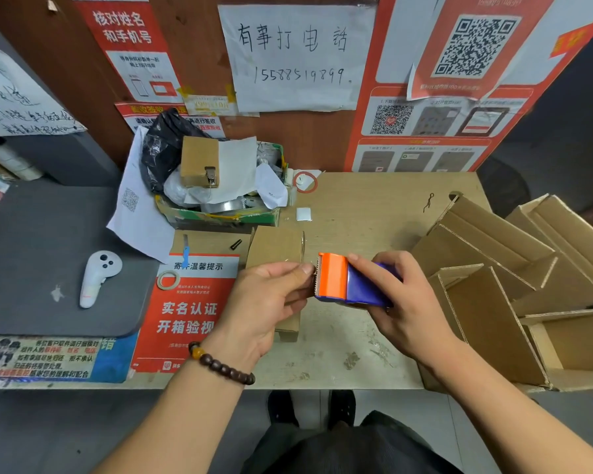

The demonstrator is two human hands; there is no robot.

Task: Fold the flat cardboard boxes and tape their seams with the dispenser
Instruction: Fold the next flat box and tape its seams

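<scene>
Hands meet above the table's near edge: the left hand grips a small box, thumb by the seam, while the right hand clasps the orange-and-blue dispenser with its blade at that box's right end. Beside the right forearm folded boxes crowd the table's right side. Left lie a tape ring and a white controller, with a cluttered tray farther back.

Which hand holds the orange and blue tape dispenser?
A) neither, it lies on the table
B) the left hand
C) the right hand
C: the right hand grips the tape dispenser, while the left hand holds the small cardboard box.
</scene>
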